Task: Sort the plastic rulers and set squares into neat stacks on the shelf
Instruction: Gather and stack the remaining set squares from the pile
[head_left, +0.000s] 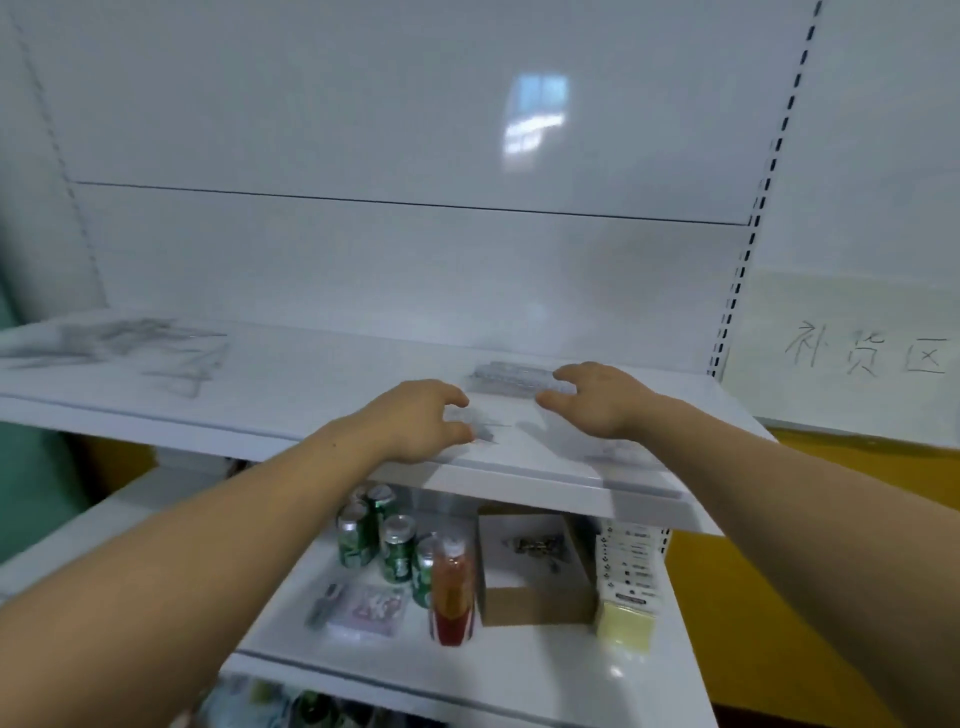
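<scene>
Pile (130, 343): rulers and set squares, blurred, far left on the shelf (311, 384).
Left hand (415, 421): my fingers curl over a clear ruler (467, 418); I cannot tell whether they grip it.
Stack (511, 376): clear rulers lying mid-shelf, between my hands.
Right hand (597, 400): my thumb and fingers pinch the stack's right end.

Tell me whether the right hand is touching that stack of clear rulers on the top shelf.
Touching. The head view shows the right hand with finger and thumb curled round the right end of the stack of clear rulers, no gap visible.
</scene>
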